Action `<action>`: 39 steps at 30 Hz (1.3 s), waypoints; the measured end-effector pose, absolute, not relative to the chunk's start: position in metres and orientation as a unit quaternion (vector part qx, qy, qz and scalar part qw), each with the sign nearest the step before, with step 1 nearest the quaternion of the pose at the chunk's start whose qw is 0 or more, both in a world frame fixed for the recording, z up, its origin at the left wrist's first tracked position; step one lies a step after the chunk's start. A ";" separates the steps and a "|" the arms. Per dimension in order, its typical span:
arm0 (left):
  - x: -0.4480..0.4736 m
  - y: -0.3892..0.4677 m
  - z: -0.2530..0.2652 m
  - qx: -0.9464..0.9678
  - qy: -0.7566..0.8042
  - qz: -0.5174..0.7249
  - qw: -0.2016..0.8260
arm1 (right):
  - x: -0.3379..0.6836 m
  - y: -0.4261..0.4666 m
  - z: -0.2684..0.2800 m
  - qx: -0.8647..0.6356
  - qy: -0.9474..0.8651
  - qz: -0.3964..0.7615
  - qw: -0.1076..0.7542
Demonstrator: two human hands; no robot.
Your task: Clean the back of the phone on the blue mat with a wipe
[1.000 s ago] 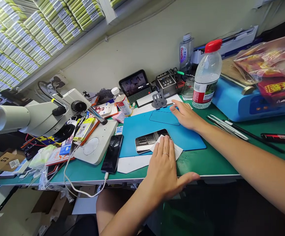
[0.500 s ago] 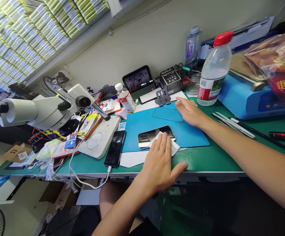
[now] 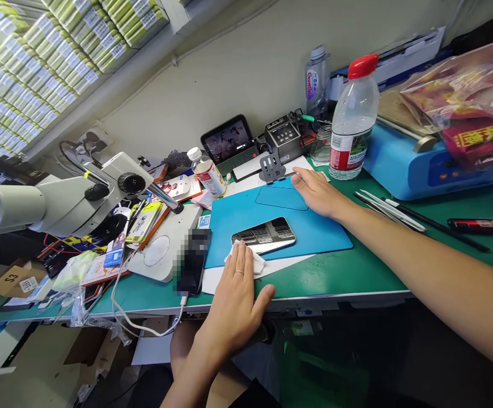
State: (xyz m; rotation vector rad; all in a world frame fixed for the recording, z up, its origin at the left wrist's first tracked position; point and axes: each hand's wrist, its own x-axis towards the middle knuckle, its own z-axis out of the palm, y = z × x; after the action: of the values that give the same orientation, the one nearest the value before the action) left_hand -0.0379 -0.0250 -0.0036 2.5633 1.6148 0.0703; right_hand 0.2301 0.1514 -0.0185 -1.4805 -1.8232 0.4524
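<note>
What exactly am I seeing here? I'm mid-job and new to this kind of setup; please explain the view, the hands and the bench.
There is no machine arm: these are one person's bare hands, seen by a camera worn on the head, looking forward and down. The left hand lies palm down on a white wipe at the left end of a shiny phone. That phone lies on a blue mat on the green bench. The right hand is by the mat's far right edge, with nothing visible in it. To the left are a second phone, partly blurred out, and a microscope. A red-capped bottle stands beyond the right hand.
</note>
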 end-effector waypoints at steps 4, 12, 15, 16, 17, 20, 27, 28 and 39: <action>-0.024 0.011 0.000 0.832 0.551 0.024 0.065 | 0.230 0.150 -0.016 -0.584 -0.705 0.176 0.361; 0.033 0.021 0.004 0.841 0.531 0.065 0.080 | 0.230 0.150 -0.013 -0.598 -0.699 0.170 0.353; 0.034 -0.005 0.003 0.858 0.502 0.075 0.083 | 0.230 0.150 -0.012 -0.610 -0.692 0.173 0.344; 0.030 -0.011 0.003 0.861 0.495 0.074 0.085 | 0.230 0.150 -0.011 -0.611 -0.692 0.175 0.343; 0.024 -0.014 0.002 0.863 0.493 0.072 0.087 | 0.231 0.150 -0.011 -0.610 -0.692 0.177 0.342; 0.002 -0.006 0.000 0.848 0.520 0.060 0.080 | 0.232 0.151 -0.014 -0.607 -0.693 0.183 0.344; 0.022 0.032 -0.001 0.813 0.575 0.063 0.062 | 0.234 0.155 -0.019 -0.593 -0.698 0.169 0.364; 0.033 0.028 0.000 0.819 0.566 0.069 0.068 | 0.233 0.155 -0.018 -0.593 -0.699 0.174 0.359; 0.000 -0.003 -0.002 0.829 0.552 0.064 0.056 | 0.232 0.149 -0.013 -0.598 -0.694 0.180 0.359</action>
State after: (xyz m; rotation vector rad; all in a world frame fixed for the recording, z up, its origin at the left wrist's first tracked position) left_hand 0.0004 -0.0026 -0.0017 2.5166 1.6761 0.1944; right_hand 0.2318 0.1492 -0.0134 -1.5421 -1.7891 0.4639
